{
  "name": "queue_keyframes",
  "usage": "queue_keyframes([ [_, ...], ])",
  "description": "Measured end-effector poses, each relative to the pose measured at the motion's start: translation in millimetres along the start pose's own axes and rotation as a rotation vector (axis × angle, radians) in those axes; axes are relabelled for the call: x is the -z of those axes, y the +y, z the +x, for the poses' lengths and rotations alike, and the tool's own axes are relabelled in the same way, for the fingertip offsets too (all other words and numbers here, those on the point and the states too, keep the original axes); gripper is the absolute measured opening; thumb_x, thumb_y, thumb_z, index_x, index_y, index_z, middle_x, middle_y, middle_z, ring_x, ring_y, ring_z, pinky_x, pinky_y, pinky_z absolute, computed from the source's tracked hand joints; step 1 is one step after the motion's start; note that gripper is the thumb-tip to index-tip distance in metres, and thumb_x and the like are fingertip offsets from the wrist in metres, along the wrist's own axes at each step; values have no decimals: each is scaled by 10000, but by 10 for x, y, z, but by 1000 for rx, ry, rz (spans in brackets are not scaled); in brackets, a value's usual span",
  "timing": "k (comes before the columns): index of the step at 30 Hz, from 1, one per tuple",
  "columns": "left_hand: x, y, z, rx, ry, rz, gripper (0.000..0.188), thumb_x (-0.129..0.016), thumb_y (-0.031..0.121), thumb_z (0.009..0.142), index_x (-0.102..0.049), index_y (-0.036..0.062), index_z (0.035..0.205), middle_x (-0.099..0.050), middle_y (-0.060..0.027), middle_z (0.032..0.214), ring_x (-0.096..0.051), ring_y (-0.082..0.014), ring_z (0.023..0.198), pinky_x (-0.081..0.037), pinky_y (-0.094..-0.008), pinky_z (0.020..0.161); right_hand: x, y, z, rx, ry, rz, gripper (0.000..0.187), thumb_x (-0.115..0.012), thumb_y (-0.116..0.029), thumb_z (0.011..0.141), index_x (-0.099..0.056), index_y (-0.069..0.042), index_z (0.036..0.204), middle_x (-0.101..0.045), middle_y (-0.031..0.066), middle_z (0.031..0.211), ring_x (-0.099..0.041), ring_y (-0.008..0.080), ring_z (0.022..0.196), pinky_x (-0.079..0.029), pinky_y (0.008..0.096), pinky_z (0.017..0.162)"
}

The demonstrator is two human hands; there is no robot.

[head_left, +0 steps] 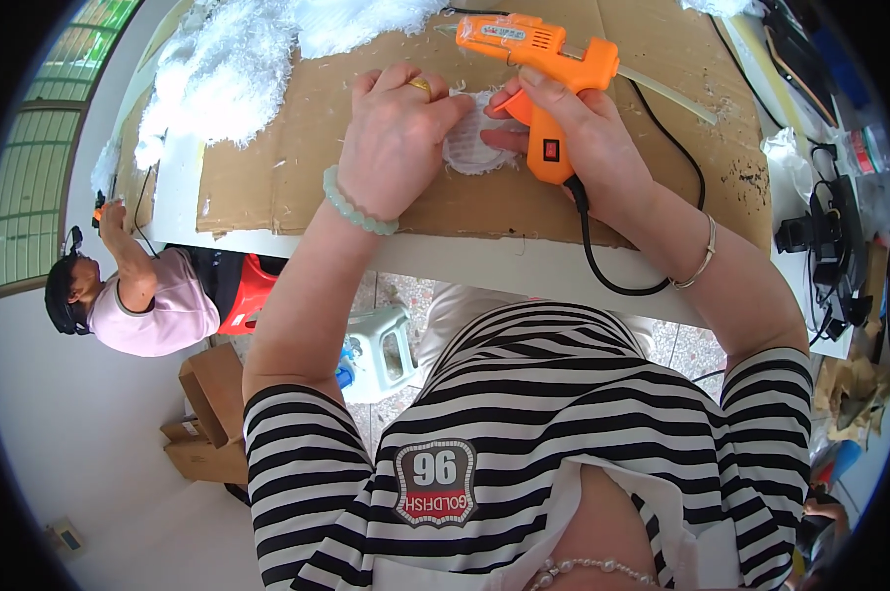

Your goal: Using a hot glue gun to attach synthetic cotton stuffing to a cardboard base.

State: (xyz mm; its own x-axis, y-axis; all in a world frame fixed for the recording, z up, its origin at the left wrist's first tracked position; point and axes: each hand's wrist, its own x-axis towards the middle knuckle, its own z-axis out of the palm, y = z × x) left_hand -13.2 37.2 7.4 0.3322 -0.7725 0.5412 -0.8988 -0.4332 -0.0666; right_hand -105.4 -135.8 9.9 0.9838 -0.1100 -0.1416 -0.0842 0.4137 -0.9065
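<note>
On cardboard sheet [297, 167], left hand [395, 138] flat on white pad [474, 148], right hand's [583, 128] fingers around glue gun [543, 79].

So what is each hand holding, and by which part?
The right hand grips the orange glue gun by its handle. The left hand presses on a white fluffy pad.

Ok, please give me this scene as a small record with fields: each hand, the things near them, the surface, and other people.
left hand: left hand pressing flat on a white round fluffy piece
right hand: right hand gripping an orange glue gun, nozzle pointing left
cord: black cord hanging over the table edge
surface: brown cardboard sheet on a white table
nearby: white fibre pile
other person: person in pink top, lower left
</note>
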Motion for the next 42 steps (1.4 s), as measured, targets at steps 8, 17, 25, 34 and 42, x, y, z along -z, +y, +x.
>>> queue_keyframes([
  [8,361,-56,-78,253,193,-298,175,-678,-24,681,-666,67,829,-649,-72,814,-597,-282,838,-456,-379,751,21,0,2,69,-34,14,317,-490,-324,959,-541,-32,1071,-603,101,1026,-648,270,936,-512,326,718],
  [17,321,75,-421,276,59,-329,215,-691,-45,716,-663,21,919,-636,-97,874,-596,-254,847,-473,-329,753,-52,-276,-129,238,-124,-55,309,-470,-260,965,-541,14,1089,-598,116,995,-632,224,895,-534,384,871],
  [25,269,150,-356,44,40,-165,221,-700,26,694,-663,94,901,-612,-38,839,-576,-257,846,-423,-388,817,71,-695,-322,109,32,-146,254,-535,-257,956,-557,-28,1064,-622,67,865,-615,156,744,-523,307,662],
  [34,197,90,-404,71,46,-173,156,-684,16,707,-631,85,836,-627,-35,810,-589,-248,848,-423,-390,810,389,-520,-422,-25,-274,-615,402,-536,-386,933,-519,-46,1147,-602,48,890,-585,128,842,-508,282,691],
  [42,201,133,-409,65,61,-119,160,-702,25,691,-627,84,819,-638,-30,785,-604,-248,814,-438,-386,788,297,-435,-215,-46,-391,-681,373,-544,-391,932,-563,-23,985,-595,43,856,-564,112,799,-465,259,723],
])
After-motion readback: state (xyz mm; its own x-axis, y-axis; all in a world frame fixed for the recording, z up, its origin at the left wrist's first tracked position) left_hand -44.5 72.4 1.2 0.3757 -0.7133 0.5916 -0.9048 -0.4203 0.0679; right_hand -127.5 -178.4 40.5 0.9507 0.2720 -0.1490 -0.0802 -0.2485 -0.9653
